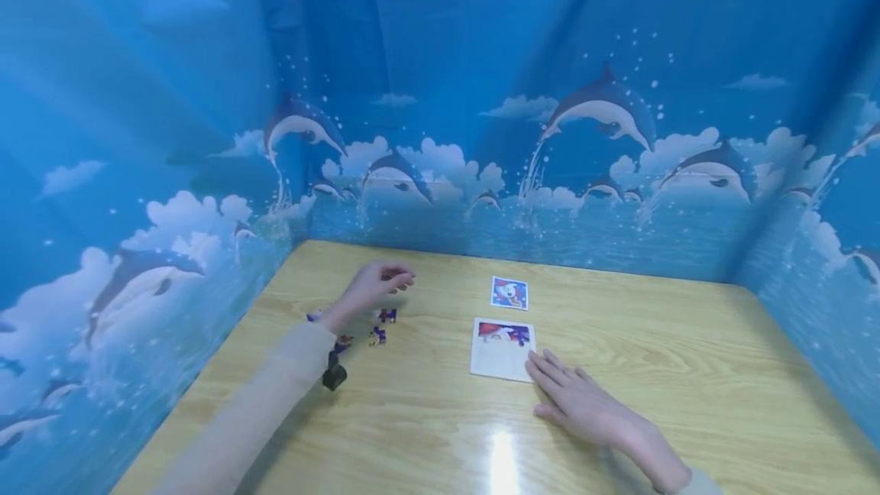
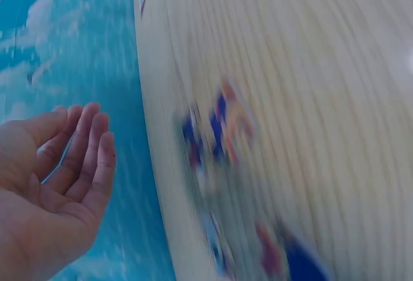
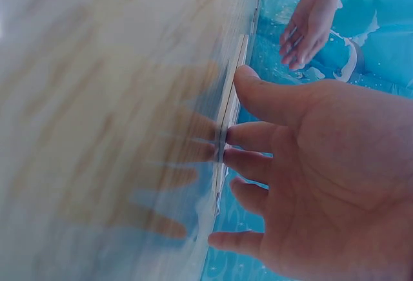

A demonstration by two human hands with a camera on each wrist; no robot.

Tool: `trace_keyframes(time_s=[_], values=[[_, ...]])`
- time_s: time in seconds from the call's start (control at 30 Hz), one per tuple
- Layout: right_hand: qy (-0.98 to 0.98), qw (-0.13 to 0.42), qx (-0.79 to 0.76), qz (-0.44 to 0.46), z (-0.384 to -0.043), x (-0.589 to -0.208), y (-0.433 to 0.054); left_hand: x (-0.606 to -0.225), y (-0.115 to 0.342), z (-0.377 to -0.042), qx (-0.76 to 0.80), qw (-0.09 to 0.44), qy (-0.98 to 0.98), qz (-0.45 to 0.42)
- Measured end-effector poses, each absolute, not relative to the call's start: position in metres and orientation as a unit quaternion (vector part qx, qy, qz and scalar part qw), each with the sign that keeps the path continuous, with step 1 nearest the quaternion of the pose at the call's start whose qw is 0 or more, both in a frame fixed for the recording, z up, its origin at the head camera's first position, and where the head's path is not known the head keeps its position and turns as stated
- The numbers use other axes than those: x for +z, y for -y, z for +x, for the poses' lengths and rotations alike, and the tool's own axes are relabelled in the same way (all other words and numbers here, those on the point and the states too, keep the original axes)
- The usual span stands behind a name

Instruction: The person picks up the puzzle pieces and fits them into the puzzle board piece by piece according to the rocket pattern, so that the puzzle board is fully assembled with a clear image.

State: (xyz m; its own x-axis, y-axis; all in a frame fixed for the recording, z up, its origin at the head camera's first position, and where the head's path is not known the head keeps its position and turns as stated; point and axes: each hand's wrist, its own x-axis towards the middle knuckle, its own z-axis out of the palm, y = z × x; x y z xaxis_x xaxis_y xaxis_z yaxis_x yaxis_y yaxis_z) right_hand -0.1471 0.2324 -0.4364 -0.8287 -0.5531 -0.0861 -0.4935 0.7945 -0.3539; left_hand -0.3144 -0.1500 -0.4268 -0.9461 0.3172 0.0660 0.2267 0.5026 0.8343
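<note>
My left hand hovers over the left part of the table, its fingers loosely bent and nothing visible in them. Below it lie loose jigsaw pieces, among them a purple and red piece and a yellow and purple piece; they look blurred in the left wrist view. A white puzzle board has a joined strip of picture pieces along its top and bare white below. My right hand has its fingers extended, the tips touching the board's right edge. In the right wrist view those fingertips meet the thin board edge.
A small picture card lies just behind the board. Another jigsaw piece is partly hidden by the left forearm. The wooden table is bordered by a blue dolphin-print curtain at the back and sides.
</note>
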Motion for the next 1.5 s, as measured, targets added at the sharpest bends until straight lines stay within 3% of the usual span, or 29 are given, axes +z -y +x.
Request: trace_keyframes(time_s=[0.33, 0.77, 1.27, 1.5], values=[[-0.943, 0.093, -0.161, -0.276, -0.147, -0.436, -0.232, -0.429, 0.221, -0.302, 0.399, -0.001, -0.91, 0.11], [-0.943, 0.104, -0.162, -0.271, -0.148, -0.436, -0.233, -0.438, 0.288, -0.275, 0.349, 0.014, -0.933, 0.086], [-0.943, 0.106, -0.162, -0.271, -0.15, -0.438, -0.233, -0.44, 0.303, -0.263, 0.301, 0.023, -0.949, 0.087], [-0.942, 0.105, -0.166, -0.274, -0.149, -0.437, -0.234, -0.439, 0.296, -0.267, 0.359, 0.058, -0.93, 0.054]])
